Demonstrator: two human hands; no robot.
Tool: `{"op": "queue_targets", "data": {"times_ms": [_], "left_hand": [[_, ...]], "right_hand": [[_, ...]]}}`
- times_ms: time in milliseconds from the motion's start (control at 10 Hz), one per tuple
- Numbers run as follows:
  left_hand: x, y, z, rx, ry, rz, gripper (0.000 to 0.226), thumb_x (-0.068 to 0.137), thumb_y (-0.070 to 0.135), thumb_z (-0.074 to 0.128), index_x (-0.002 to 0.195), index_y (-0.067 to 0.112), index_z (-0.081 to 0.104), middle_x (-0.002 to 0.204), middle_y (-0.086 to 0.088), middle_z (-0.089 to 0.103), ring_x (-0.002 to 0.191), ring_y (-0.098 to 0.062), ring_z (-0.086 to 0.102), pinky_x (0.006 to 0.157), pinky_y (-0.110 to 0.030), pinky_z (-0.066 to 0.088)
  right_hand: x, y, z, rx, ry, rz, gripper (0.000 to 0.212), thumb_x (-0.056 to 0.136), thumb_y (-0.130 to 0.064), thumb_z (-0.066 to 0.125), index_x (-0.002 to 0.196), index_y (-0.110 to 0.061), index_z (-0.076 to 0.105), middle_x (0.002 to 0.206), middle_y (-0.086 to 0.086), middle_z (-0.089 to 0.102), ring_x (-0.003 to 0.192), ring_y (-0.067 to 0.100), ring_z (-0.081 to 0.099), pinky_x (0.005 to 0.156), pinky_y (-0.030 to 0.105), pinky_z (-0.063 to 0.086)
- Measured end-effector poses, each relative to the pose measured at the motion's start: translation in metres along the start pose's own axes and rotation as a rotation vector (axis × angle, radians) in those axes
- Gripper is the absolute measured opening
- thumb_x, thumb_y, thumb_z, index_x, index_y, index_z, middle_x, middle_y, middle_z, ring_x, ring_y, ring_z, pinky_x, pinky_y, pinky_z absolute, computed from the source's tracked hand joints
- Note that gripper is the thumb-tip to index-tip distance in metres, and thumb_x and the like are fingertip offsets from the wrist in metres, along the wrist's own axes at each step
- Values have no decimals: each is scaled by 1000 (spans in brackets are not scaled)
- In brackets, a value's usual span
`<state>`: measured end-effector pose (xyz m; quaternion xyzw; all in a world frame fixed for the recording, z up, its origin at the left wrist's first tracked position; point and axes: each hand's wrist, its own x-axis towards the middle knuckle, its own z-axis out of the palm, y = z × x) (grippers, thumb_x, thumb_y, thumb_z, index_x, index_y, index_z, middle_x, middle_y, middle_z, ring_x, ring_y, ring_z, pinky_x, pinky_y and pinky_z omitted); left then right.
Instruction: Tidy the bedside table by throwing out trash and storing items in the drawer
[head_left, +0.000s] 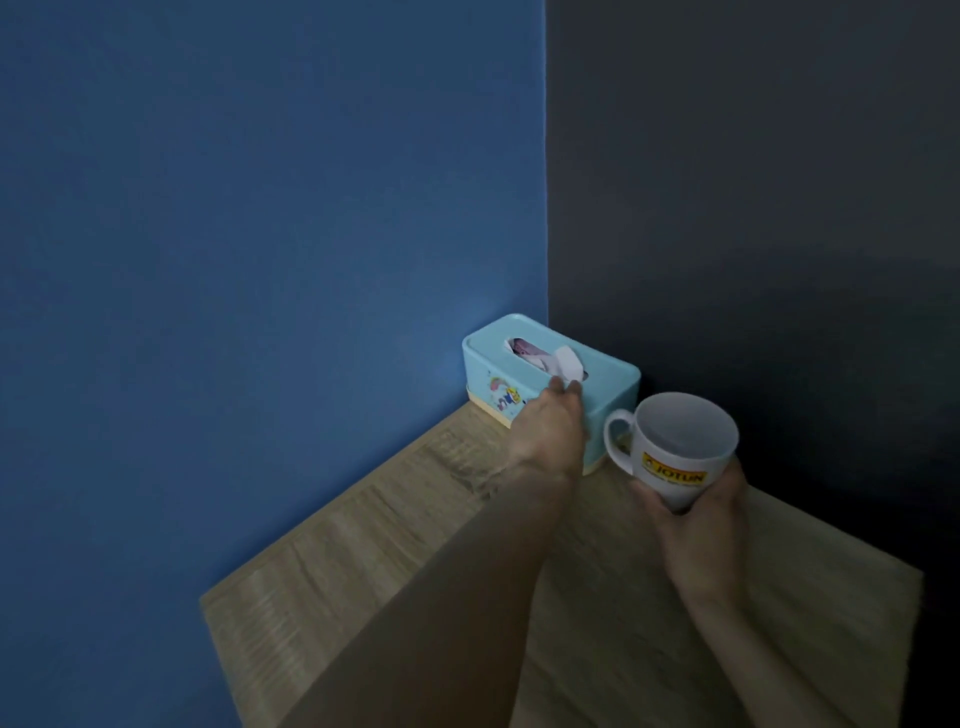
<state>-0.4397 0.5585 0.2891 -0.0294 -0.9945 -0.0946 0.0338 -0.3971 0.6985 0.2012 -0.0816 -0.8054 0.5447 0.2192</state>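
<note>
A light blue tissue box (524, 370) with a cartoon print stands in the far corner of the wooden bedside table (363, 561). A white tissue (723, 366) sticks out of its top slot. My left hand (553, 428) reaches over the box and pinches that tissue between thumb and fingers. To the right, my right hand (696, 525) holds a white mug (675, 447) with a yellow logo from below, lifted above the table. The mug looks empty and tilts toward me.
A blue wall (260, 260) runs along the table's left side and a dark grey wall (753, 208) stands behind it. The table's near right edge (919, 577) drops into shadow.
</note>
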Motion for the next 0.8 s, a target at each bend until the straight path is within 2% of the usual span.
{"op": "queue_targets", "data": {"times_ms": [100, 200, 300, 400, 500, 600, 700, 800], "left_hand": [[9, 10, 5, -9, 27, -11, 42, 96, 16, 47, 136, 9, 38, 136, -14, 45, 116, -32, 53, 91, -39, 46], [14, 15, 7, 3, 54, -18, 41, 96, 14, 47, 136, 9, 38, 134, -14, 46, 115, -31, 54, 89, -39, 47], [9, 11, 9, 45, 53, 15, 55, 94, 10, 49, 143, 13, 25, 148, -11, 31, 122, -32, 47, 90, -42, 47], [-19, 0, 23, -18, 96, -22, 71, 92, 5, 46, 149, 20, 8, 160, -6, 3, 136, -31, 29, 102, -48, 37], [-95, -15, 54, -204, 99, -161, 62, 93, 22, 19, 150, 21, -4, 158, -1, -18, 147, -24, -1, 119, -50, 10], [-132, -22, 70, -275, 35, -172, 70, 85, 47, -2, 150, 22, -4, 157, 2, -18, 146, -17, -12, 120, -45, -2], [-161, -28, 84, -209, 49, -146, 79, 86, 61, -11, 151, 22, 12, 159, 1, 0, 147, -16, -4, 117, -33, -10], [-188, -25, 85, -129, 63, -83, 70, 94, 51, -2, 142, 20, 39, 154, -3, 30, 145, -21, 19, 114, -34, 3]], "right_hand": [[13, 5, -1, -3, 5, -1, 89, 67, -22, 79, 137, -10, 26, 136, 15, 44, 122, 27, 47, 96, 32, 40], [18, 8, 0, -16, 12, -13, 89, 67, -23, 79, 137, -10, 26, 136, 15, 45, 121, 27, 48, 95, 35, 42], [21, 15, 0, -41, 22, 16, 93, 63, -26, 81, 137, -12, 26, 137, 13, 45, 122, 27, 48, 96, 37, 43], [23, 14, 1, -51, 13, 51, 103, 57, -26, 84, 140, -14, 24, 139, 11, 43, 125, 27, 45, 101, 42, 41], [13, 3, 0, -180, -15, 96, 114, 58, -24, 84, 145, -9, 12, 148, 16, 30, 134, 31, 32, 110, 44, 32], [-6, -3, -5, -312, -54, 102, 111, 67, -29, 78, 145, -1, 3, 152, 22, 19, 139, 34, 23, 113, 44, 27], [-46, -5, -14, -497, -55, 63, 93, 80, -34, 66, 142, 8, 11, 148, 30, 23, 136, 40, 27, 109, 49, 31], [-83, -4, -18, -561, 9, 28, 76, 87, -42, 50, 136, 11, 27, 140, 34, 37, 128, 45, 39, 104, 51, 38]]}}
